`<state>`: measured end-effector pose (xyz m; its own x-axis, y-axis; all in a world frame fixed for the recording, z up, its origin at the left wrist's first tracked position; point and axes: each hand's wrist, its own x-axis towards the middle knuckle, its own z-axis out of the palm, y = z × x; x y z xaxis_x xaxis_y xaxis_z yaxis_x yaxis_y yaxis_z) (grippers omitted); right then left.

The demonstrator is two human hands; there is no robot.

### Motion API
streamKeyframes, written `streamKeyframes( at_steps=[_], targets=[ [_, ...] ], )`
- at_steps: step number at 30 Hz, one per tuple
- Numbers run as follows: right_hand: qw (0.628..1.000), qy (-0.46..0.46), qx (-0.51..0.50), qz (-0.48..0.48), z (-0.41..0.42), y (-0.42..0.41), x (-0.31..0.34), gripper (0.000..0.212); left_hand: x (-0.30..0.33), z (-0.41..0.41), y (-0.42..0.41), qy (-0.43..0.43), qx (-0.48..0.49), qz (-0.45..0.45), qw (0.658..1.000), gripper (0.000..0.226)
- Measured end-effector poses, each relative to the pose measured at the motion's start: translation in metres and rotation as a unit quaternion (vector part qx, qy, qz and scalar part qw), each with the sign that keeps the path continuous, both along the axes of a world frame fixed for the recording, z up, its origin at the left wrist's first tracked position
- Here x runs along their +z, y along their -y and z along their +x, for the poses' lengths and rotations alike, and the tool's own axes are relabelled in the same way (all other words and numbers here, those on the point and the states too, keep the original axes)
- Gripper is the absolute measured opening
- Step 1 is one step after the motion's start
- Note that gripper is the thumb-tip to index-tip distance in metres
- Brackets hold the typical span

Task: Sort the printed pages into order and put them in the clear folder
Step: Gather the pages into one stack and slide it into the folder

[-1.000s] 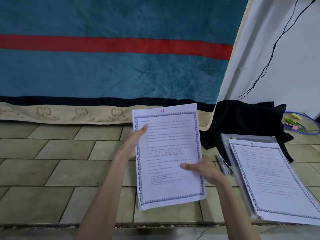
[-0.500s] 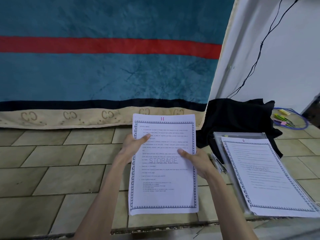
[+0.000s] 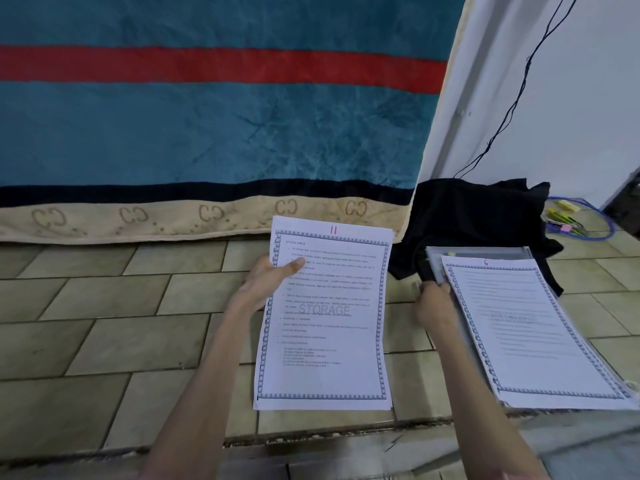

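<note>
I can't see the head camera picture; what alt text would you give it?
A person's left hand holds up printed pages, the top one marked 11, over a tiled floor. The right hand reaches to the edge of a clear folder with a page marked 6 lying on it. Behind hang a blue blanket and a black cloth.

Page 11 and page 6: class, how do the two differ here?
Page 11 is held up off the floor by the left hand; page 6 lies flat on the clear folder. Page 11's print reads darker, page 6's fainter. The right hand reaches page 6's edge. Both share a patterned border and a red handwritten number.
</note>
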<state>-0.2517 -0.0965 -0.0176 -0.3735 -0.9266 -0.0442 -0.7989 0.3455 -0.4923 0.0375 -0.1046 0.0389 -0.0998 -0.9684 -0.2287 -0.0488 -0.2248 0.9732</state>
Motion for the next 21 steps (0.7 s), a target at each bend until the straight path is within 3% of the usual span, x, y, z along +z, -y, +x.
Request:
streamKeyframes(
  at_steps=[2, 3, 4, 6, 7, 8, 9, 10, 13, 15, 21],
  targets=[
    [0.978, 0.192, -0.040, -0.067, 0.000, 0.005, 0.012, 0.031, 0.000, 0.000, -0.001, 0.009, -0.002, -0.004, 1.000, 0.008],
    [0.933, 0.337, -0.082, -0.100, 0.002, 0.007, 0.023, 0.033, 0.000, -0.001, -0.003, 0.015, -0.004, -0.010, 1.000, 0.008],
    [0.852, 0.492, -0.125, -0.129, 0.004, 0.010, 0.032, 0.031, 0.001, -0.002, -0.005, 0.020, -0.007, -0.017, 1.000, 0.007],
    [0.654, 0.722, -0.147, -0.174, 0.014, 0.010, 0.062, 0.024, 0.002, -0.006, -0.008, 0.033, -0.011, -0.030, 0.999, 0.009],
    [0.579, 0.780, -0.139, -0.192, 0.021, 0.012, 0.075, 0.027, 0.003, -0.009, -0.010, 0.041, -0.011, -0.035, 0.998, 0.011],
    [0.529, 0.816, -0.118, -0.200, 0.031, 0.012, 0.091, 0.034, 0.004, -0.012, -0.012, 0.051, -0.011, -0.041, 0.998, 0.013],
    [0.521, 0.824, -0.092, -0.204, 0.042, 0.014, 0.103, 0.040, 0.005, -0.016, -0.013, 0.059, -0.013, -0.047, 0.997, 0.014],
    [0.538, 0.815, -0.053, -0.209, 0.054, 0.017, 0.114, 0.043, 0.006, -0.019, -0.015, 0.066, -0.015, -0.054, 0.996, 0.013],
    [0.706, 0.646, 0.071, -0.280, 0.090, 0.025, 0.139, 0.041, 0.008, -0.029, -0.018, 0.069, -0.020, -0.076, 0.995, 0.011],
    [0.778, 0.532, 0.120, -0.313, 0.106, 0.027, 0.147, 0.033, 0.010, -0.033, -0.021, 0.065, -0.023, -0.089, 0.994, 0.012],
    [0.823, 0.443, 0.134, -0.329, 0.125, 0.028, 0.146, 0.034, 0.012, -0.039, -0.026, 0.068, -0.011, -0.117, 0.991, 0.005]
  ],
)
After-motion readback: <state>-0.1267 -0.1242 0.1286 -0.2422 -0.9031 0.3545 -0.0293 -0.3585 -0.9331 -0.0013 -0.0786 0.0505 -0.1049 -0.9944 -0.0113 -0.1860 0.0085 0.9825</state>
